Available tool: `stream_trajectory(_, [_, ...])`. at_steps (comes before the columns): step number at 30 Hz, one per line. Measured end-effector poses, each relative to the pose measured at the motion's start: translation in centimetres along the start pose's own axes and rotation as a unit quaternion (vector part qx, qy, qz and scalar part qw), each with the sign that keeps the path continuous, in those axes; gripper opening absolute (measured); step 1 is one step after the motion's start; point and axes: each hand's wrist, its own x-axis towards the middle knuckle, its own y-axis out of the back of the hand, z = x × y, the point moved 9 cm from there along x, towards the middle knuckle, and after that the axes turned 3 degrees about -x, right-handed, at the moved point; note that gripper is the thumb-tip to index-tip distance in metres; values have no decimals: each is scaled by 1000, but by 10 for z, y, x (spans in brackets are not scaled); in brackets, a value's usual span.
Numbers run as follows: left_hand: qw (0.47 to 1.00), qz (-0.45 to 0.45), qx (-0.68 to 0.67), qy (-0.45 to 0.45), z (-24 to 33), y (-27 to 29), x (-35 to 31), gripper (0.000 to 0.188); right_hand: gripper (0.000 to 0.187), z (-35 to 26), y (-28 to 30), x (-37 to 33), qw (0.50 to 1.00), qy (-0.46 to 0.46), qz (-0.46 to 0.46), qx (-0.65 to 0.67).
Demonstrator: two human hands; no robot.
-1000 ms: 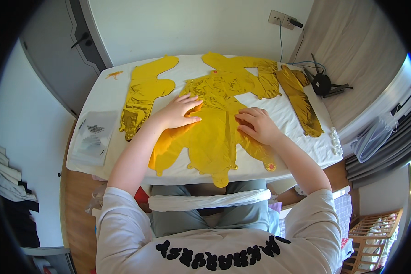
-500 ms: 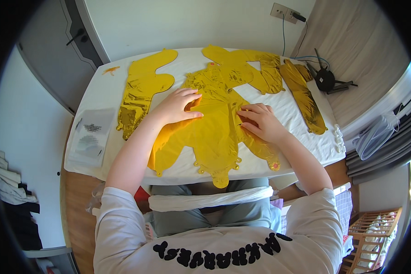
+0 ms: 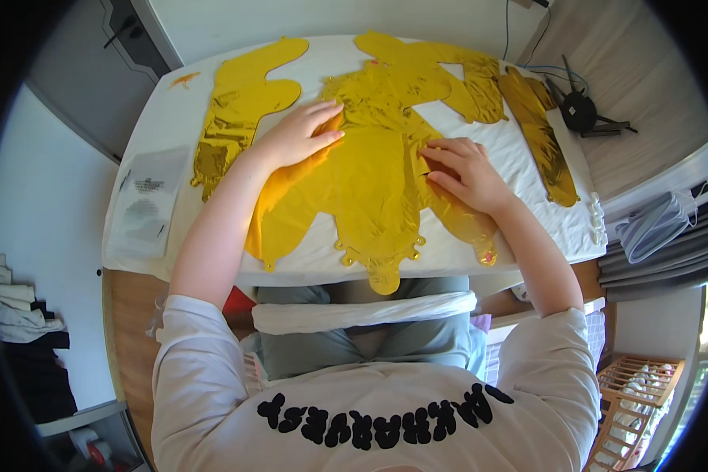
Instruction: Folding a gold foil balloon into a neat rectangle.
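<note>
A large gold foil piece is spread flat at the middle of a white-covered table, its scalloped lower end toward the seated person, as both bare hands are laid on it. By the left hand, a folded, orange-tinted edge is covered, thumb parted from the fingers; at the right hand, the fingers are loosely curled, thumb a little apart; whether foil is pinched by either cannot be told. The piece is flanked by a second gold foil shape at left and a narrow gold foil strip at right. Small dark print is borne by a clear plastic bag, too fine to be read; chunky black lettering is curved across the white T-shirt, seen upside down.
</note>
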Motion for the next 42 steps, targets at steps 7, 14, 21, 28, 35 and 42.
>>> stream_trajectory(7, [999, -30, 1, 35, -9, -7, -2, 71, 40, 2, -4, 0, 1000, -3, -10, -3])
stream_trajectory(14, [999, -29, 8, 25, -11, -9, 1, 69, 39, 4, -6, 0, 1000, -1, -7, 4])
stream_trajectory(21, [999, -15, 36, 17, -5, -6, -1, 71, 39, 1, -3, -1, 1000, -6, -9, 4])
stream_trajectory(28, [999, -8, 17, 34, -3, -6, -1, 75, 41, 0, -1, -2, 1000, 1, -9, 5])
stream_trajectory(35, [999, -9, 30, 33, -12, -6, 0, 84, 42, -1, 0, 0, 1000, 3, -7, 3])
stream_trajectory(42, [999, -10, 16, 43, -12, -7, -1, 85, 42, 0, -1, 0, 1000, 0, -14, 4])
